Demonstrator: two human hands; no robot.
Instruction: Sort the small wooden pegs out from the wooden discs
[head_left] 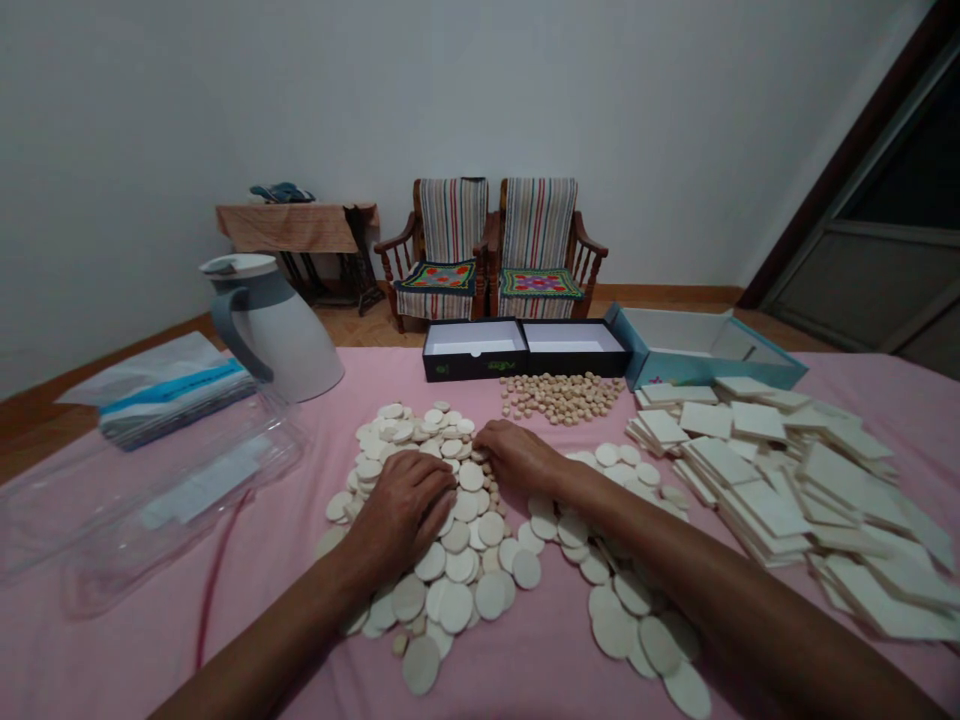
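A heap of pale round wooden discs (455,605) lies spread on the pink tablecloth in front of me. My left hand (401,510) rests on the heap's left side, fingers bent and held together over the discs; what is under them is hidden. At the upper right edge of the same heap is my right hand (521,455), its fingers curled in close to a strip of small wooden pieces (492,490) among the discs. Whatever its fingertips grip does not show. Under and beside my right forearm lies another group of discs (615,620).
Small wooden pieces (562,400) are gathered before a black two-part box (476,362). Square wooden tiles (772,505) are heaped at right, near a blue box (712,345). At left stand a white jug (292,345), a tissue pack (180,395) and clear plastic packaging (150,530).
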